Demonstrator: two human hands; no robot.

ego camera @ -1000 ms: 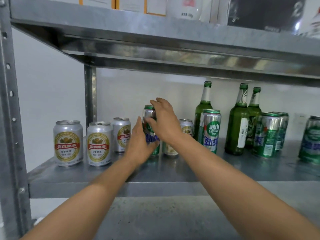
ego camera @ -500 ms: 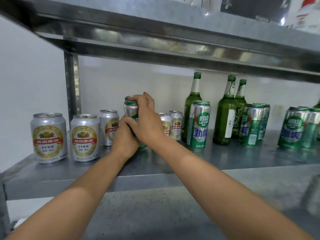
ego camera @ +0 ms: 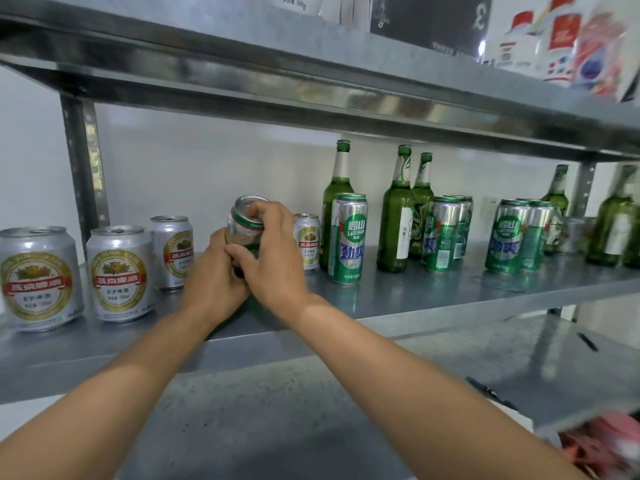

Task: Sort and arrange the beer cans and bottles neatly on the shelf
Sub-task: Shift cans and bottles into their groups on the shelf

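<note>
Head view: our left hand (ego camera: 211, 282) and right hand (ego camera: 277, 259) gripped a tilted green can (ego camera: 245, 221), silver cans (ego camera: 119, 271) standing at its nine o'clock.

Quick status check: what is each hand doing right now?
Left hand: gripping the lower part of the green can.
Right hand: gripping the same can, fingers curled over its top.

The shelf (ego camera: 415, 296) is dull grey galvanised metal, faintly mottled, with a soft sheen. The silver cans (ego camera: 119, 275) at left, the held can (ego camera: 244, 223) and the green cans (ego camera: 348, 239) are smooth, glossy metal. The bottles (ego camera: 394, 216) are shiny green glass with matt paper labels (ego camera: 403, 233). The wall (ego camera: 207, 161) is matt white.
</note>
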